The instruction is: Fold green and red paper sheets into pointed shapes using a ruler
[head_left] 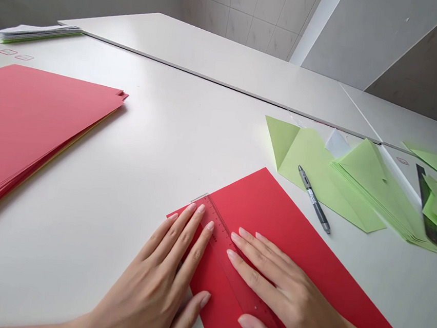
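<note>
A clear plastic ruler (217, 231) lies across a red sheet of paper (268, 210) on the white table in front of me. My left hand (166, 262) rests flat, with its fingertips on the ruler's far end and the sheet's left edge, and the thumb on the red paper. Over the nearer part of the ruler, my right hand (279, 288) lies with its fingers stretched out, touching the ruler's edge and the sheet. Part of the ruler is hidden beneath the right hand. Beyond the sheet's right side lies a grey and black pen (313, 199).
At the left is a thick stack of red paper (40, 126). Folded green sheets (378, 189) lie at the right, beside a dark strip (426, 210). A pile of white and green paper (40, 33) sits at the far left. A seam crosses the white table (160, 122).
</note>
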A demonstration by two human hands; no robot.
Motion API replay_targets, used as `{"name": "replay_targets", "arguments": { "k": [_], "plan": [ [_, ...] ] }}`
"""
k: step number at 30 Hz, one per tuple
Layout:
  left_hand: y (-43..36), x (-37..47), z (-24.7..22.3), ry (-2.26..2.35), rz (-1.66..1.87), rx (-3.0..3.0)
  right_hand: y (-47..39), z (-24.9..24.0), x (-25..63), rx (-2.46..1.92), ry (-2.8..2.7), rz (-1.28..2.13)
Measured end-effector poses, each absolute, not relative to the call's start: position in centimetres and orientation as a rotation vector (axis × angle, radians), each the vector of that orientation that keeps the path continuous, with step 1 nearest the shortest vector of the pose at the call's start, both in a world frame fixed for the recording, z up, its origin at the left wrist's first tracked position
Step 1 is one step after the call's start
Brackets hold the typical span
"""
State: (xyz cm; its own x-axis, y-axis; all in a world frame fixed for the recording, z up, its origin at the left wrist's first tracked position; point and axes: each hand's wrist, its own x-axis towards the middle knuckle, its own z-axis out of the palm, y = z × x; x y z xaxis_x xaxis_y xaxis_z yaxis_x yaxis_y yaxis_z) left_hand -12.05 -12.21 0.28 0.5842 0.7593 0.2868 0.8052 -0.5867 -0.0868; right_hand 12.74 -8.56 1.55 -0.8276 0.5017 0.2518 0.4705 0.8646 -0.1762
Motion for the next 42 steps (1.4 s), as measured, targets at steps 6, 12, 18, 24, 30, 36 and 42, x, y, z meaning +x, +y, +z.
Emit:
{"name": "replay_targets", "arguments": {
  "k": [6, 12, 18, 24, 30, 36, 42],
  "plan": [
    [-12.3, -12.2, 0.4, -1.284, -0.318, -2.612, -8.6, 1.5, 12.9, -0.734, -2.739, 0.206],
    [-12.1, -12.1, 0.4, -1.236, -0.351, -2.597, -8.7, 1.4, 13.0, -0.751, -2.743, 0.256],
    [-12.3, -12.2, 0.3, -1.271, -0.39, -2.614, -8.7, 1.2, 13.2, -0.767, -2.763, 0.36],
    [-11.9, -12.1, 0.0, -1.3, -0.432, -2.69, -8.1, 1.8, 14.5, -0.788, -2.793, 0.447],
    [-11.4, -12.0, -0.1, -1.329, -0.444, -2.735, -8.9, 2.2, 17.7, -1.011, -2.797, 0.489],
    [-10.8, -11.9, -0.1, -1.329, -0.494, -2.817, -9.3, 1.8, 19.3, -1.068, -2.792, 0.465],
    [-10.7, -11.6, 0.7, -1.392, -0.334, -2.877, -8.9, 1.7, 19.5, -1.053, -2.82, 0.406]
  ]
}}
